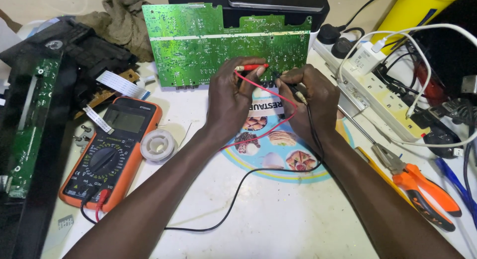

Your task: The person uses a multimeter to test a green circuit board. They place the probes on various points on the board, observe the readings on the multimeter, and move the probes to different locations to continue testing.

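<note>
On the white worktop (278, 224), a large green printed circuit board (218, 45) stands tilted against a black device housing (278, 8) at the far edge. Left of centre lies an orange-cased digital multimeter (110, 152) with its red and black leads plugged in at the near end. A white multi-socket power strip (385, 97) runs along the right side, with white cables plugged into it. Orange-handled pliers (417, 187) lie near the right forearm. A round printed paper disc with food pictures (285, 157) lies flat under both wrists.

The left hand (231, 97) is clamped on the red multimeter probe (251, 67), held nearly level with its tip at the lower edge of the board. The right hand (310, 102) is clamped on the black multimeter probe (293, 87), its tip angled up toward the same edge. Both hands sit close together, thumbs almost meeting. A small white spool of solder wire (158, 145) rests just beside the multimeter.
</note>
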